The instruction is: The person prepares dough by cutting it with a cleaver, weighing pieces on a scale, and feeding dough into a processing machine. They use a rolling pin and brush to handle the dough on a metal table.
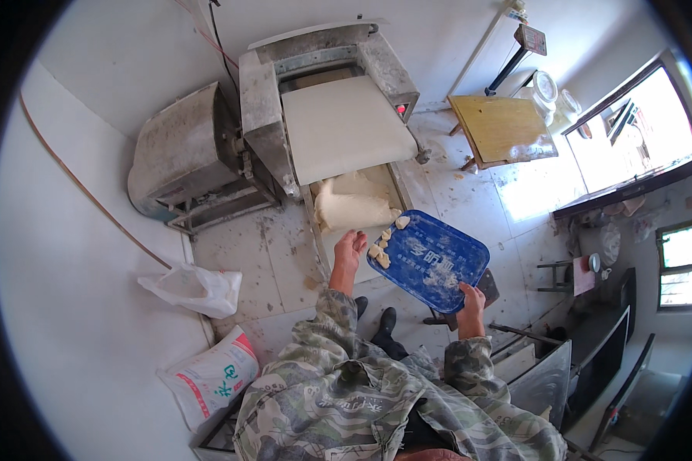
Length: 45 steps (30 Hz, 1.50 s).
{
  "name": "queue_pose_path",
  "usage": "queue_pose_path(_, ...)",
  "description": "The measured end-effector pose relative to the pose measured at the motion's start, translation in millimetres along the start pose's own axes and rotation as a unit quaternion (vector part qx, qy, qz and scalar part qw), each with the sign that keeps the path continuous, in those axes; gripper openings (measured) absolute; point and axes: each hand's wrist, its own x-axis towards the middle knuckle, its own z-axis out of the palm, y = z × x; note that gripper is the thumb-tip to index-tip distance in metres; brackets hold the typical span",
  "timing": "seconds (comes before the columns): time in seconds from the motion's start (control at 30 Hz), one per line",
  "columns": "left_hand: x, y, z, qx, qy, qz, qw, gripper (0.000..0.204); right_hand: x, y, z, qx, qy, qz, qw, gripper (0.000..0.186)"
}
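My right hand (471, 298) grips the near right corner of a blue rectangular tray (430, 265), holding it tilted in front of me. Several small lumps of pale dough (382, 253) sit along its left edge, and white flour dusts its surface. Just left of those lumps is my left hand (351, 244), fingers loosely curled and apart, with nothing visible in it. Beyond the tray, a thick folded mass of dough (354, 201) lies in a long shallow trough (402, 192), below the pale sloping belt (346, 127) of a dough-rolling machine (260, 100).
A metal motor housing (181, 150) stands left of the machine. On the left are a white plastic bag (200, 290) and a printed sack (215, 376). A wooden table (500, 131) and a platform scale (529, 40) stand at the far right. Metal racks (542, 380) are close on my right.
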Motion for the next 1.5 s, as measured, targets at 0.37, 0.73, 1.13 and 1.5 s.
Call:
queue_pose_path(0.37, -12, -6, -15, 0.012, 0.044, -0.010, 0.999, 0.022, 51, -4, 94, -0.144, 0.010, -0.053, 0.988, 0.015)
queue_pose_path(0.73, -19, 18, -26, 0.008, 0.008, -0.027, 1.000, 0.023, 116, 40, 176, -0.107, 0.058, -0.083, 0.989, 0.015)
queue_pose_path(1.13, 44, 11, -37, 0.663, 0.155, 0.349, 0.643, 0.045, -8, 35, 7, -0.044, 0.129, -0.096, 0.986, 0.011)
queue_pose_path(1.5, 4, -18, -16, 0.417, -0.089, 0.014, 0.905, 0.030, -74, 61, -31, 0.136, 0.187, -0.100, 0.968, 0.018)
